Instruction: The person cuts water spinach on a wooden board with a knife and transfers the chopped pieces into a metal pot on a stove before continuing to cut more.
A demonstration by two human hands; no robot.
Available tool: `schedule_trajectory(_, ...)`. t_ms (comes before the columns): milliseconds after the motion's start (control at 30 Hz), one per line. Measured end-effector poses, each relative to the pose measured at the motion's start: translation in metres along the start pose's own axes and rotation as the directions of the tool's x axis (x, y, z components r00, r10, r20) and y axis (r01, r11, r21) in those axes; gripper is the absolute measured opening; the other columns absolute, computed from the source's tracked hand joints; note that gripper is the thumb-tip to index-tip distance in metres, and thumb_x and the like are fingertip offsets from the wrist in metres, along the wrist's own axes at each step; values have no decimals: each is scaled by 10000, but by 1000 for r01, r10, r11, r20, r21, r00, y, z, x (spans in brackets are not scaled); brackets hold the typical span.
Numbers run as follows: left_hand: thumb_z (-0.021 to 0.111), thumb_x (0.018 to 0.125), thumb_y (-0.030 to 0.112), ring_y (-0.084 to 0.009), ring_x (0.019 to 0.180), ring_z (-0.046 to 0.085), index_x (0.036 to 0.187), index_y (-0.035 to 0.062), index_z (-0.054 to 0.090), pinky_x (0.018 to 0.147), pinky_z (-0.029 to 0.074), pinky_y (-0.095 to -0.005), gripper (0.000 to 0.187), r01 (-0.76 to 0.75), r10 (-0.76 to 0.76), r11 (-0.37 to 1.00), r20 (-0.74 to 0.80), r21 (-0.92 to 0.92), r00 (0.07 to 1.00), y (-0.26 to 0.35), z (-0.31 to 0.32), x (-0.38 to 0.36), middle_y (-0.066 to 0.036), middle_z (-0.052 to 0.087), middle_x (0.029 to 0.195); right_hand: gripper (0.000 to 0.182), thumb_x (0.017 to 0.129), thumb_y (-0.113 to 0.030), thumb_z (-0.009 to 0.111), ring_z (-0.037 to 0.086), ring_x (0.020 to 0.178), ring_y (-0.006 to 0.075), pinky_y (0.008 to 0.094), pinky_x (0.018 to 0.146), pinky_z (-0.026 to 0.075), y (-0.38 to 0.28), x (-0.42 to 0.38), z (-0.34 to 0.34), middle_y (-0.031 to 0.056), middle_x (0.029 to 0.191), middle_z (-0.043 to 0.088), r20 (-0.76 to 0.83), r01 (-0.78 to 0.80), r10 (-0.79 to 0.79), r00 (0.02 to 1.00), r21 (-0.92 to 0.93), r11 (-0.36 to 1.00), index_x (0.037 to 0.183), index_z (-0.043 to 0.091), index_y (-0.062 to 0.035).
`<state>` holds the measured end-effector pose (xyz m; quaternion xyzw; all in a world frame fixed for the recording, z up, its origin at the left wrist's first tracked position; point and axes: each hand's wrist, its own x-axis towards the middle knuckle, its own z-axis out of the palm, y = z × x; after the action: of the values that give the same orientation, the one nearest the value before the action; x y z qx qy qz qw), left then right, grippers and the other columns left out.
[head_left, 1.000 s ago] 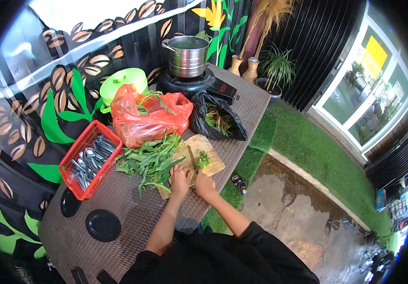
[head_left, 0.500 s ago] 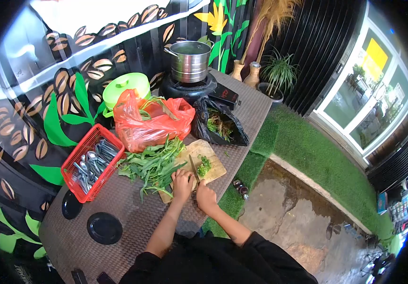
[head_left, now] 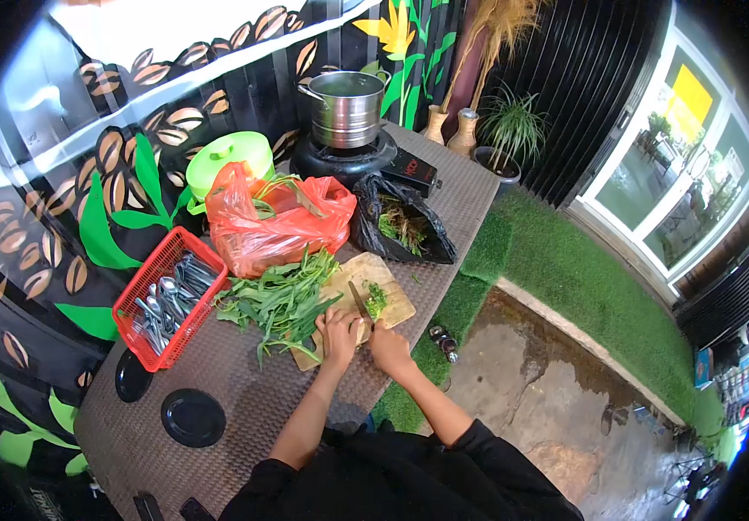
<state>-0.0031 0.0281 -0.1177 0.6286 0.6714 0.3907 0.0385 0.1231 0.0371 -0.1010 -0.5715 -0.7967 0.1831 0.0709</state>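
My right hand [head_left: 388, 349] is wrapped round the handle of a knife [head_left: 358, 298], whose blade points away across a wooden cutting board [head_left: 399, 306]. Against the blade's right side lies a small heap of chopped greens [head_left: 375, 300]. Just left of the knife, my left hand [head_left: 338, 335] presses down with bent fingers on the stem ends of long leafy greens [head_left: 283, 300]. Those greens spread over the board's left part and onto the table. What lies under my left fingers is mostly hidden.
Behind the board sit a red plastic bag [head_left: 275, 221] and a black bag [head_left: 405, 226] with plant scraps. A steel pot [head_left: 346, 113] stands on a portable stove [head_left: 414, 171]. To the left are a red cutlery basket [head_left: 169, 300] and black plates [head_left: 192, 418].
My right hand has shifted slightly to the right, and the knife blade has moved with it against the chopped heap. My left hand stays nearly in place.
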Motion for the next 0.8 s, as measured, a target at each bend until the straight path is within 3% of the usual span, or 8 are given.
schedule_trajectory(167, 640, 800, 145, -220, 981, 498, 871, 88, 690, 909, 266, -416, 103, -151, 152, 987, -36, 48, 988, -6, 3, -1, -35, 613, 895, 223, 844, -116, 508, 676, 701, 336, 421, 563, 551, -16, 5, 18, 214, 767, 655, -72, -58, 55, 996, -39, 998, 995, 451, 39)
schedule_trajectory(267, 642, 793, 138, -221, 982, 498, 855, 88, 684, 901, 274, -411, 90, -174, 178, 983, -65, 58, 982, -4, 1, -4, -34, 616, 909, 208, 851, -99, 489, 674, 721, 357, 428, 578, 551, -5, 19, 11, 230, 756, 650, -74, -7, 5, 997, -23, 1000, 1006, 439, 30)
schedule_trajectory(333, 650, 784, 138, -228, 979, 501, 840, 82, 677, 901, 276, -407, 84, -28, 28, 999, -4, -18, 1000, -6, 2, -1, -47, 623, 903, 209, 854, -97, 483, 673, 735, 364, 435, 591, 551, -9, 14, 6, 236, 755, 648, -70, 19, -20, 997, -18, 1000, 1014, 435, 26)
schedule_trajectory(400, 655, 778, 142, -234, 980, 503, 828, 80, 674, 901, 277, -404, 81, 22, -21, 999, 14, -43, 1000, -6, -1, 4, -56, 627, 896, 204, 891, -124, 432, 678, 708, 338, 440, 609, 552, -19, -4, 10, 201, 778, 664, -21, -128, 128, 992, -16, 992, 1035, 449, 20)
schedule_trajectory(500, 656, 773, 143, -249, 990, 505, 822, 75, 679, 901, 284, -400, 87, 101, -97, 992, 62, -73, 993, -3, -2, 6, -80, 630, 868, 214, 893, -149, 436, 673, 724, 357, 445, 630, 548, -18, 4, 21, 208, 806, 664, -72, -67, 64, 995, -34, 997, 1025, 459, 18)
schedule_trajectory(633, 636, 784, 135, -263, 999, 507, 847, 69, 692, 906, 297, -407, 107, 0, 3, 999, 72, -37, 997, -8, -5, 1, -94, 623, 863, 251, 886, -132, 440, 653, 800, 405, 477, 697, 531, -16, 10, -4, 260, 936, 634, 53, -49, 45, 998, 68, 996, 1077, 410, 28)
schedule_trajectory(733, 617, 796, 122, -259, 989, 518, 816, 61, 690, 906, 304, -395, 97, -72, 72, 997, 27, 4, 997, -11, -3, -1, -101, 627, 871, 251, 876, -136, 453, 666, 726, 378, 450, 619, 545, -26, -3, 16, 246, 847, 646, -22, -76, 77, 997, 16, 997, 1047, 427, 48)
schedule_trajectory(800, 584, 818, 97, -270, 945, 552, 906, 49, 633, 890, 324, -394, 111, -89, 94, 992, 52, -92, 994, -16, -2, -1, -101, 634, 873, 252, 865, -132, 467, 674, 683, 353, 443, 598, 551, -23, 1, 24, 227, 772, 653, -76, -67, 66, 995, -11, 998, 1024, 432, 59)
